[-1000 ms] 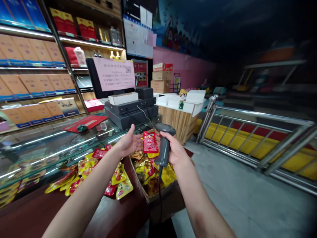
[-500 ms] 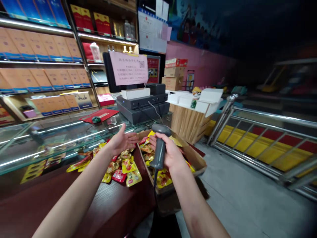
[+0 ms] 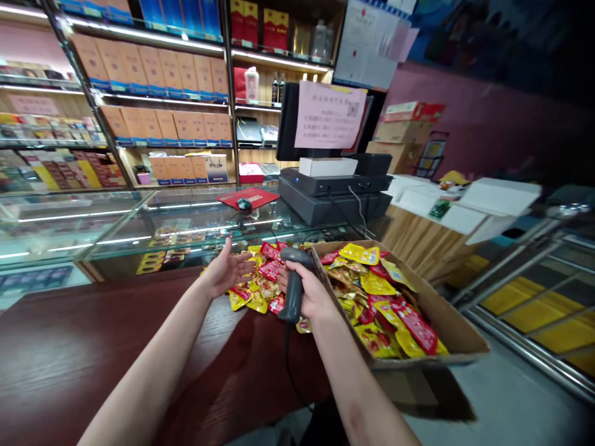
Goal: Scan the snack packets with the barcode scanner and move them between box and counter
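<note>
In the head view my right hand [image 3: 309, 291] grips a dark grey barcode scanner [image 3: 294, 288] by its handle, and a cable hangs from its lower end. My left hand [image 3: 229, 271] is held out empty, fingers stretched and thumb up, facing the scanner. Between and behind both hands lies a pile of red and yellow snack packets [image 3: 267, 279] on the dark brown table [image 3: 116, 334]. To the right of my right hand, a cardboard box [image 3: 465, 334] holds many more such packets [image 3: 379, 285]. Part of the pile is hidden behind the scanner and my right hand.
Behind the packets runs a glass counter [image 3: 186, 217] with a red mat [image 3: 260, 197] and a mouse [image 3: 244, 204]. A monitor [image 3: 288, 124] with a pink notice stands on a dark cash drawer [image 3: 316, 204]. A metal railing [image 3: 525, 248] is at the right.
The view has turned left, so the box and counter appear farther right. My right hand with the scanner is now in front of the loose pile instead of the box. My left hand stays open.
</note>
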`<action>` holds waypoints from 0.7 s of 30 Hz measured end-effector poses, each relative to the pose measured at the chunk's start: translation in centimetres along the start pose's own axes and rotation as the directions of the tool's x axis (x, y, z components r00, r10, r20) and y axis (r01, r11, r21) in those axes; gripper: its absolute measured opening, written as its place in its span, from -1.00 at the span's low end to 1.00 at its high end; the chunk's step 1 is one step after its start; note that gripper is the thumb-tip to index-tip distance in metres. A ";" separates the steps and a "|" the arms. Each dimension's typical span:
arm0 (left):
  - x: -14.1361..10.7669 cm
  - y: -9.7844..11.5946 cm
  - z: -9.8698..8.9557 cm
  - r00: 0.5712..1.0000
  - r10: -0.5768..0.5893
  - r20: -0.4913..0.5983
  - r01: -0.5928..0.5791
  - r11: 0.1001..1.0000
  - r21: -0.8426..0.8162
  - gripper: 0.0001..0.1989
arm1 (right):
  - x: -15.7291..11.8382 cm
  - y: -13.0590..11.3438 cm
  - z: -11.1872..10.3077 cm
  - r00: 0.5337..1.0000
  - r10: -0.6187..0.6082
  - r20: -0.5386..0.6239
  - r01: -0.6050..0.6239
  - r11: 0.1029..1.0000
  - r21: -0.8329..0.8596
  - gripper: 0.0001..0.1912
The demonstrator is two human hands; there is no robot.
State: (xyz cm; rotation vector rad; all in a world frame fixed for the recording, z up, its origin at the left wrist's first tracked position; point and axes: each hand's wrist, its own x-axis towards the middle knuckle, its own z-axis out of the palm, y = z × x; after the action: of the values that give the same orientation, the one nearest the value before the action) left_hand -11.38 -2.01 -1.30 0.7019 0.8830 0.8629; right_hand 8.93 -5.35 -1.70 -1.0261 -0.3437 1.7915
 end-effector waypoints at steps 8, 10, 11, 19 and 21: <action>4.7 -1.9 0.0 0.977 0.157 -0.142 -0.132 0.977 0.167 -0.28 | 4.2 0.2 -0.6 0.993 -0.029 -0.114 0.026 0.999 -0.033 -0.85; 6.7 -2.6 0.1 0.957 0.212 -0.200 -0.153 0.949 0.277 -0.39 | 5.5 0.1 -0.8 0.993 -0.026 -0.115 0.024 1.000 -0.018 -0.84; 7.6 -3.0 0.2 0.950 0.235 -0.207 -0.159 0.931 0.330 -0.44 | 6.0 0.1 -0.9 0.993 -0.021 -0.119 0.020 1.000 -0.013 -0.84; 9.7 -4.7 0.0 0.911 0.399 -0.107 -0.251 0.741 0.622 -0.72 | 6.8 0.4 -1.7 0.994 0.022 -0.106 -0.020 1.000 0.017 -0.85; 9.0 -5.0 0.2 0.933 0.354 -0.069 -0.239 0.751 0.615 -0.64 | 6.2 0.7 -2.1 0.998 -0.021 -0.061 0.019 0.999 -0.033 -0.85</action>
State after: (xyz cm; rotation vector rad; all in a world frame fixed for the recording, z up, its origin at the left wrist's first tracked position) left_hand -6.25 3.31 -8.49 1.3687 1.2546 0.9443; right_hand 9.26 -0.83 -6.41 -1.0946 -0.3450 1.7376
